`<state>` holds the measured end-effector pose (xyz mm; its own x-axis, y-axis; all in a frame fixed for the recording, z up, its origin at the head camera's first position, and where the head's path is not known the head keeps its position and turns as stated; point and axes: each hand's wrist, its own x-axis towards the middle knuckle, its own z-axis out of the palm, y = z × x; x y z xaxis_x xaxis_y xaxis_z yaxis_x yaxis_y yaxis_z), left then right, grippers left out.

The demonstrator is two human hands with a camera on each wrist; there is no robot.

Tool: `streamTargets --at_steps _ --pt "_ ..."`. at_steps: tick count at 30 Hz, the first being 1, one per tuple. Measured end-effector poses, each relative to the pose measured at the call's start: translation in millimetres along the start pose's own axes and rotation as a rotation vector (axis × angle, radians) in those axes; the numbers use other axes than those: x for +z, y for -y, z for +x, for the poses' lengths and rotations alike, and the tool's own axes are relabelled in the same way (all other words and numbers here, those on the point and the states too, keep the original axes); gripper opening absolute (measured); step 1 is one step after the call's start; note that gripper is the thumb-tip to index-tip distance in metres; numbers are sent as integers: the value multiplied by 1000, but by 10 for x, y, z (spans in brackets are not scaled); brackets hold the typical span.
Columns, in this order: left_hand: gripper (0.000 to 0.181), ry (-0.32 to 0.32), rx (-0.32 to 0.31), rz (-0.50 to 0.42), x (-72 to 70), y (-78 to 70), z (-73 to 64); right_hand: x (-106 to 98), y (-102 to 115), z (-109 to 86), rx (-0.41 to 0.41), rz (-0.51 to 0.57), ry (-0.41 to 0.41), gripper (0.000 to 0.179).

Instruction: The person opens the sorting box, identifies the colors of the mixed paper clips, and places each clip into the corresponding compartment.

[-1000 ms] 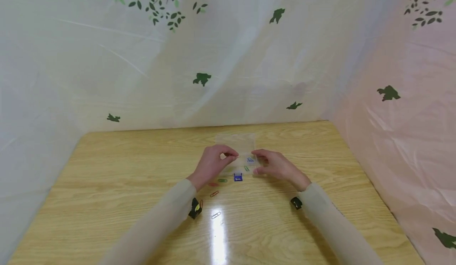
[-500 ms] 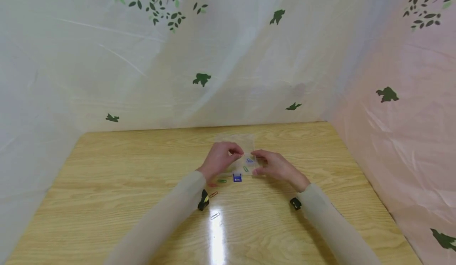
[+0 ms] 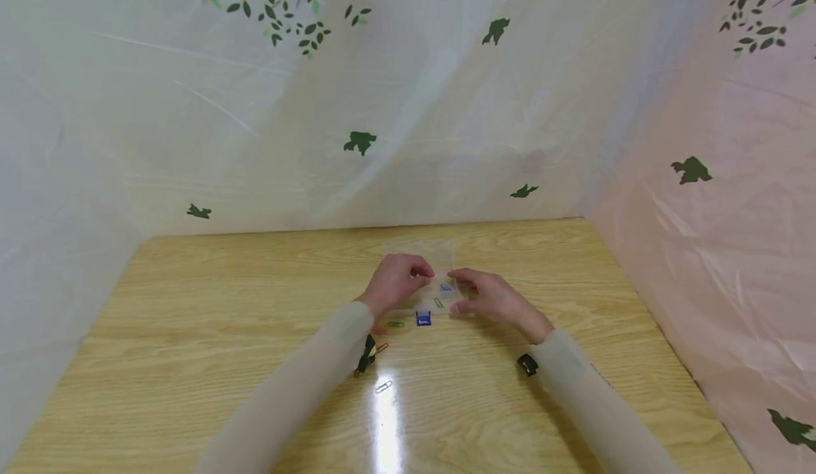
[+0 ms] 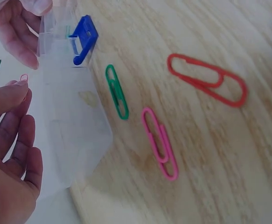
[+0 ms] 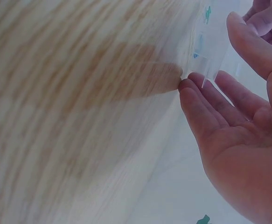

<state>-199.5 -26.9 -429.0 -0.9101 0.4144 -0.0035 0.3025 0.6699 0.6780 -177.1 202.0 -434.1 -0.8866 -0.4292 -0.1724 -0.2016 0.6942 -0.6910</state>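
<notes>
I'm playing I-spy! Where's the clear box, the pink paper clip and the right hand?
Clear box (image 4: 75, 130), left wrist view: on its wall.
Pink paper clip (image 4: 167, 148), left wrist view: on its middle wires.
Right hand (image 5: 240, 137), right wrist view: on its palm.

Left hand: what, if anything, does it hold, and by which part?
The left hand pinches what looks like a reddish paper clip by its lower part; the looped top sticks out.

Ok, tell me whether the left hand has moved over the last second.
Yes: in the head view, the left hand has shifted rightward against the blue latch, closer to the right hand.
</notes>
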Motion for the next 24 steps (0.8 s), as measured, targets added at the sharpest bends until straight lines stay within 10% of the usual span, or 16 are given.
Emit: streamTargets --at_steps 13,24 --pt "12 36 -59 -4 36 38 9 9 -11 6 -11 0 3 68" --pt "47 -87 -39 -61 -11 -1 -103 7 -6 29 -1 -12 5 67"
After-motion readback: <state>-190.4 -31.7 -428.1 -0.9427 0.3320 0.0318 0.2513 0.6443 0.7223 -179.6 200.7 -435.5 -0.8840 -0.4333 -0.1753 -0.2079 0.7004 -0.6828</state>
